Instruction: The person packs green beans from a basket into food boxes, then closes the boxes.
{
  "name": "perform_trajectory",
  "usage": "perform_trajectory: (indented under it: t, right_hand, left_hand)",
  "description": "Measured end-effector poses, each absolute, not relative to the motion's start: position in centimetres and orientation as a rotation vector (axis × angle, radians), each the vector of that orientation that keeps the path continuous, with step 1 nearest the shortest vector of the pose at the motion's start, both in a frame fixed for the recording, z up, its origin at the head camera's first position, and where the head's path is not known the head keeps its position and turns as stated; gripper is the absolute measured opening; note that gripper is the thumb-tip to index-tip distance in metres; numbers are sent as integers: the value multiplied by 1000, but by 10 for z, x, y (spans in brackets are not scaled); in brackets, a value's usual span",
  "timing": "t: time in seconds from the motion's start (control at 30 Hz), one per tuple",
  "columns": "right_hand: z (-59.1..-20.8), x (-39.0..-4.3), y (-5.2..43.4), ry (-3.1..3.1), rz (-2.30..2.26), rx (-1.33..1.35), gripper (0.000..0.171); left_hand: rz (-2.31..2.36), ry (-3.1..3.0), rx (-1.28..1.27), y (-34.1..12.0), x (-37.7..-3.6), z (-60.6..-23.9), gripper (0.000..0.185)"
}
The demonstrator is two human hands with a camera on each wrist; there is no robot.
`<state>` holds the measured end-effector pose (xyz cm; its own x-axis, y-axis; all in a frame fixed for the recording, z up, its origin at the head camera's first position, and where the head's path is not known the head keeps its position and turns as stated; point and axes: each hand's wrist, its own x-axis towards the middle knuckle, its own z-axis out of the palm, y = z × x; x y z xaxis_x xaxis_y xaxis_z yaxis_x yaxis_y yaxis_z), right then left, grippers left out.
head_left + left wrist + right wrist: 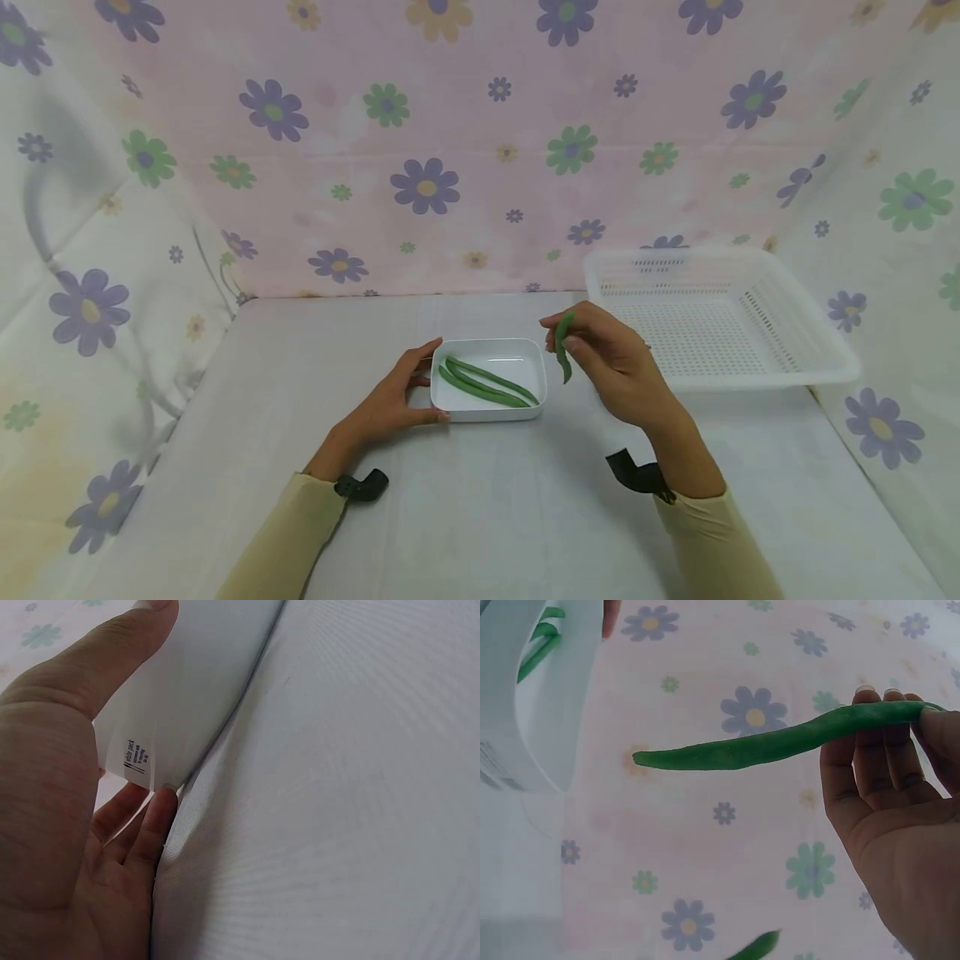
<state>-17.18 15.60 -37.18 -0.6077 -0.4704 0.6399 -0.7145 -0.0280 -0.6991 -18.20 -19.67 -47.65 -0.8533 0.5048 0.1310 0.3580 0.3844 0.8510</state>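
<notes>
A white cloth covers the table (pixel 480 508) in front of you, and your two sleeves (pixel 712 542) come in over its near edge. Your left hand (pixel 386 402) steadies the white dish (pixel 517 367) by its left end, thumb at the near corner and fingers round the far one. In that dish lie a few green beans (pixel 495 397), side by side and slanting. To the right, your right hand (pixel 611 362) pinches one bean (pixel 742 752) near its end, between thumb and fingers; it hangs in the air just beside the dish, touching neither wall nor cloth. A second green tip (pixel 757 947) shows low in the right wrist view; you cannot tell from it whose end it is.

The step in hand looks like moving single beans, this one being in mid-carry. The next move probably calls for swinging it left over the rim, lining it up with the others and loosening the pinch, left hand steady.

Beyond, the white basket (pixel 690 333) sits to the right, before the flowered backdrop (pixel 465 100).
</notes>
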Motion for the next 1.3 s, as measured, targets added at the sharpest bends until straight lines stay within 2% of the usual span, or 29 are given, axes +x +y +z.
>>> perform_trajectory:
  t: [0.17, 0.57, 0.87, 1.07, 1.3]
  right_hand:
    - [-387, -180, 144, -2063, 1789, 1199, 15]
    - [-427, -198, 125, -2194, 1962, 1119, 15]
    - [-443, -202, 115, -2316, 2014, 1074, 26]
    - [-451, -204, 112, -2388, 1964, 1024, 29]
    - [-457, -204, 108, -2533, 1682, 991, 34]
  left_hand:
    - [1467, 2494, 790, -198, -183, -478, 114]
    - [1465, 2502, 802, -198, -183, -480, 113]
    - [1465, 2499, 794, -198, -183, -478, 113]
    - [1466, 2502, 800, -197, -183, -477, 113]
    - [1468, 2502, 805, -197, -183, -476, 112]
